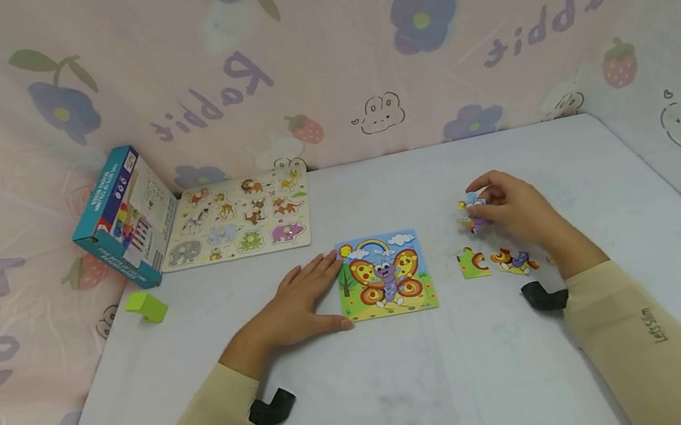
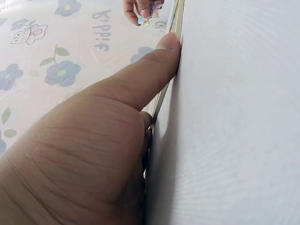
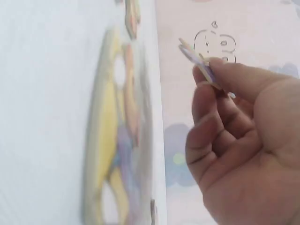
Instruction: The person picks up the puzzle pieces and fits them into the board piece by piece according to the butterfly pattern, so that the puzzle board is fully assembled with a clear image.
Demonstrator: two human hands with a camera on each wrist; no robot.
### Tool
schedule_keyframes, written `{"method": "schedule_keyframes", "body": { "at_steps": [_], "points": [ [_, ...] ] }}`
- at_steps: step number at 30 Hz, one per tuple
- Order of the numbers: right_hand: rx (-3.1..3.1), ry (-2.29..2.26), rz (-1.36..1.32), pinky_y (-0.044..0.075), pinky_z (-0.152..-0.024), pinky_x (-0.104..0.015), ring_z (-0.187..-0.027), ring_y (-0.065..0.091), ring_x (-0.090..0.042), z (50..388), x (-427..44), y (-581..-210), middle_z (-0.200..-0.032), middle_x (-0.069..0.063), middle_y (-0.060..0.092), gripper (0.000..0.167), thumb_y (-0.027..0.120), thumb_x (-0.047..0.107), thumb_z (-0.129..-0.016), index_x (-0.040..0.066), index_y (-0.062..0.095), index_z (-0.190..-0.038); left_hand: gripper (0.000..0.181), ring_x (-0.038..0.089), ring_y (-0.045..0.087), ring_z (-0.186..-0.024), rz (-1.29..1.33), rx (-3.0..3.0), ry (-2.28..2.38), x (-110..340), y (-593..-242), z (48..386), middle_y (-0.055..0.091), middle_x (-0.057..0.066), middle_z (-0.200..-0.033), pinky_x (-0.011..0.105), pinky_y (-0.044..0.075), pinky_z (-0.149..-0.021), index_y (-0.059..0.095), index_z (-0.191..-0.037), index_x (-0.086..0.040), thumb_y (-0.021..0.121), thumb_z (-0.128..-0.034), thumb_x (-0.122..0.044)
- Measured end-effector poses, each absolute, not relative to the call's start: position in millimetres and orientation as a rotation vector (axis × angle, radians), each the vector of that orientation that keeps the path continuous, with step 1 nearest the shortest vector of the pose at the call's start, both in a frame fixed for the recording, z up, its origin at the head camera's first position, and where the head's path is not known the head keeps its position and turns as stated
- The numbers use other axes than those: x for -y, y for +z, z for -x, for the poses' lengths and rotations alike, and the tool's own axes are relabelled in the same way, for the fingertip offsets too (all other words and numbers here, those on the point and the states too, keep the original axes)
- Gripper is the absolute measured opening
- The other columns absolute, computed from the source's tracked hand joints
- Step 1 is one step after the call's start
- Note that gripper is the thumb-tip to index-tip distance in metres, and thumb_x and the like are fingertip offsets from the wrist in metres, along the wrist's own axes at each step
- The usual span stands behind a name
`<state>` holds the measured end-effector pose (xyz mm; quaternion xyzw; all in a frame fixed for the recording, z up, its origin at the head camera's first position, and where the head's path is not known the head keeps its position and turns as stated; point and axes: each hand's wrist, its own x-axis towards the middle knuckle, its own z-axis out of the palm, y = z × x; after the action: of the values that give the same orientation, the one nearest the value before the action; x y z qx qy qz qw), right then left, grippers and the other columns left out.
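A square butterfly puzzle board [image 1: 386, 276] lies flat on the white table in the head view. My left hand [image 1: 302, 304] rests at its left side, fingers stretched out, with fingertips and thumb touching the board's edge. To the right, my right hand [image 1: 513, 206] pinches a blue and purple jigsaw piece [image 1: 475, 210] between thumb and fingers, above the tabletop. The right wrist view shows this piece [image 3: 206, 70] nearly edge-on. Below the right hand lie a green piece with a red curve [image 1: 474, 263] and an orange, purple and yellow piece [image 1: 515, 261].
A wooden animal puzzle board [image 1: 232, 220] lies at the back left. Against it stands a teal box [image 1: 128, 212], with a green block [image 1: 147, 307] in front. A floral curtain [image 1: 350, 36] hangs behind the table. Another piece is mostly hidden by the right wrist.
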<state>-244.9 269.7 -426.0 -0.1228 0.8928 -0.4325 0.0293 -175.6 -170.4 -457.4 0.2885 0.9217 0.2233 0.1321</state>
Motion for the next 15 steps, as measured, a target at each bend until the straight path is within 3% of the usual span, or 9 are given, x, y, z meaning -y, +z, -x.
{"method": "schedule_keyframes", "body": {
  "at_steps": [9, 15],
  "points": [
    [-2.687, -1.506, 0.36, 0.055, -0.065, -0.028, -0.075, 0.063, -0.024, 238.7, -242.4, -428.7, -0.095, -0.014, 0.067, 0.03, 0.076, 0.025, -0.107, 0.003, 0.062, -0.123, 0.113, 0.023, 0.002, -0.166, -0.82, -2.667, 0.657, 169.1, -455.6, 175.0, 0.008, -0.002, -0.182, 0.054, -0.001, -0.13, 0.021, -0.176, -0.015, 0.076, -0.0926, -0.069],
    [-2.593, -1.55, 0.415, 0.059, -0.069, -0.03, -0.079, 0.065, -0.024, 231.4, -222.9, -426.6, -0.098, -0.015, 0.071, 0.026, 0.065, 0.017, -0.112, 0.0, 0.067, -0.132, 0.114, 0.024, 0.002, -0.166, -0.824, -2.666, 0.666, 168.7, -454.1, 174.4, 0.008, -0.001, -0.182, 0.055, -0.001, -0.13, 0.021, -0.176, -0.015, 0.076, -0.0923, -0.07]
  ]
}}
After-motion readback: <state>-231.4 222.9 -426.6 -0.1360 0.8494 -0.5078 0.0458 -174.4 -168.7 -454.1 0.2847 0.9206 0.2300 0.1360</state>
